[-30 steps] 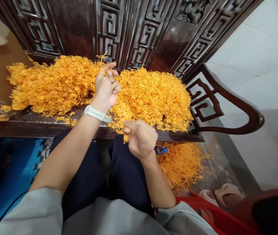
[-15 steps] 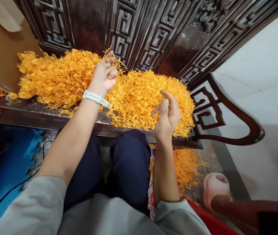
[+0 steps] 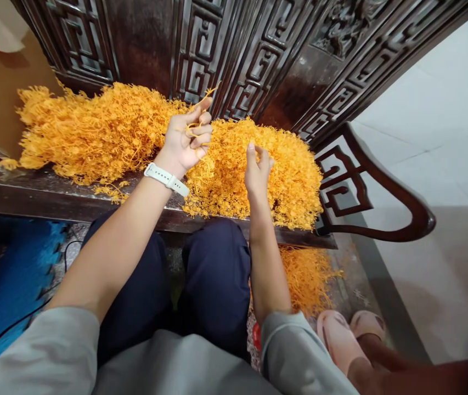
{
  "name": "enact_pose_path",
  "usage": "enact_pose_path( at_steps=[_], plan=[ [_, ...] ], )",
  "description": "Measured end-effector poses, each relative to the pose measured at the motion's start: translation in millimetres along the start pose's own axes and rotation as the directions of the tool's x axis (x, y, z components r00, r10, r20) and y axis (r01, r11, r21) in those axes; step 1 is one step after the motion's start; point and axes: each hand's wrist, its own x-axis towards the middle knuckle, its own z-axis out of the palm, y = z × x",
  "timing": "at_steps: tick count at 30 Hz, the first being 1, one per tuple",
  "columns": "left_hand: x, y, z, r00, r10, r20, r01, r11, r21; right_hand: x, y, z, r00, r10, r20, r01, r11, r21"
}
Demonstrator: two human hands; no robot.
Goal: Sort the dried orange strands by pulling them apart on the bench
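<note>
My left hand (image 3: 189,137), with a pale watch strap on the wrist, is closed around thin orange plastic sprigs (image 3: 213,90). One sprig sticks up past the fingertips, and another loops across the palm. Behind this hand spreads the left heap of orange sprigs (image 3: 106,129). My right hand (image 3: 259,167) hovers in front of the right heap of orange sprigs (image 3: 291,175). Its thumb stands apart from the half-bent fingers, and nothing shows between them.
Both heaps rest on a dark wooden bench (image 3: 52,192) with a carved back (image 3: 143,38) and curved armrest (image 3: 417,219). A cardboard box (image 3: 7,93) stands at left. More orange strands (image 3: 305,277) lie below the bench. Another person's pink slippers (image 3: 340,340) are at lower right.
My right hand has moved left, away from the middle of the right heap. My left hand has shifted slightly right and down, its palm turned more upward. A second pink slipper now shows.
</note>
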Motion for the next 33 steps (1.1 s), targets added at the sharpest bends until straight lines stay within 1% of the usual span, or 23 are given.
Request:
enact_pose_path(
  at_steps=[2,3,5,6,8,9,10,11,12,13,15,17,19,22,23,25,27,29,31,33],
  plan=[
    [1.2,-1.7,2.8,1.0,-0.023,0.02,0.024,0.998,-0.053,-9.3,-16.6,-1.6,1.0,0.01,0.021,-0.01,1.0,0.016],
    [2.8,-3.1,3.1,0.999,-0.029,0.033,0.031,0.997,-0.07,-14.7,-27.3,-1.0,0.999,-0.002,0.052,0.0,0.999,0.045],
    [7.5,-6.7,1.0,0.998,-0.022,0.055,0.026,0.997,-0.079,-25.2,-49.6,3.5,0.982,-0.08,0.173,0.055,0.989,0.14],
    [10.3,-8.6,-1.3,0.998,-0.006,0.063,0.01,0.998,-0.069,-30.0,-59.7,6.9,0.962,-0.112,0.25,0.058,0.975,0.215],
    [15.9,-10.9,-7.6,0.995,0.048,0.085,-0.046,0.999,-0.019,-38.5,-75.6,14.2,0.898,-0.162,0.41,0.002,0.931,0.364],
    [18.6,-10.9,-11.3,0.991,0.086,0.103,-0.089,0.996,0.021,-42.2,-81.1,17.2,0.865,-0.183,0.468,-0.032,0.909,0.415],
    [21.1,-10.1,-14.9,0.984,0.131,0.125,-0.14,0.988,0.068,-45.4,-85.1,19.1,0.845,-0.205,0.494,-0.045,0.893,0.448],
    [23.6,-8.4,-18.4,0.972,0.177,0.152,-0.196,0.972,0.126,-48.1,-87.8,19.9,0.843,-0.227,0.487,-0.032,0.883,0.468],
    [25.9,-6.1,-21.4,0.96,0.214,0.181,-0.249,0.948,0.198,-50.3,-89.6,19.5,0.86,-0.243,0.449,0.001,0.88,0.475],
    [28.1,-3.3,-24.0,0.949,0.237,0.207,-0.291,0.913,0.286,-52.2,-90.8,17.9,0.887,-0.249,0.39,0.043,0.884,0.466],
    [32.7,2.1,-28.0,0.938,0.241,0.247,-0.335,0.813,0.476,-55.8,-92.7,12.1,0.939,-0.235,0.25,0.121,0.909,0.399],
    [38.8,5.8,-31.6,0.938,0.231,0.257,-0.343,0.708,0.618,-60.5,-95.3,4.9,0.964,-0.221,0.149,0.168,0.937,0.306],
    [47.5,7.2,-36.3,0.937,0.258,0.236,-0.349,0.657,0.668,-67.6,-99.0,-2.4,0.964,-0.236,0.125,0.202,0.951,0.236],
    [65.0,6.5,-45.4,0.932,0.312,0.185,-0.354,0.666,0.656,-82.0,-105.2,-11.9,0.961,-0.242,0.137,0.213,0.957,0.198],
    [70.6,5.8,-47.8,0.93,0.319,0.185,-0.359,0.671,0.649,-87.0,-106.9,-14.7,0.964,-0.231,0.134,0.203,0.959,0.197],
    [78.5,3.5,-49.4,0.924,0.313,0.219,-0.378,0.67,0.639,-95.4,-108.9,-19.4,0.972,-0.21,0.102,0.188,0.963,0.194],
    [78.2,-0.4,-44.1,0.916,0.303,0.262,-0.4,0.662,0.633,-99.8,-108.5,-22.4,0.978,-0.204,0.045,0.193,0.966,0.173],
    [67.3,-5.2,-31.3,0.907,0.317,0.278,-0.421,0.651,0.631,-99.0,-105.3,-23.5,0.983,-0.181,-0.04,0.185,0.97,0.159],
    [46.7,-9.0,-13.6,0.901,0.333,0.279,-0.433,0.626,0.648,-93.8,-100.0,-23.3,0.987,-0.11,-0.121,0.132,0.972,0.192],
    [20.6,-10.4,4.1,0.891,0.326,0.317,-0.452,0.561,0.693,-86.7,-94.2,-23.4,0.986,-0.029,-0.164,0.067,0.969,0.236]
  ],
)
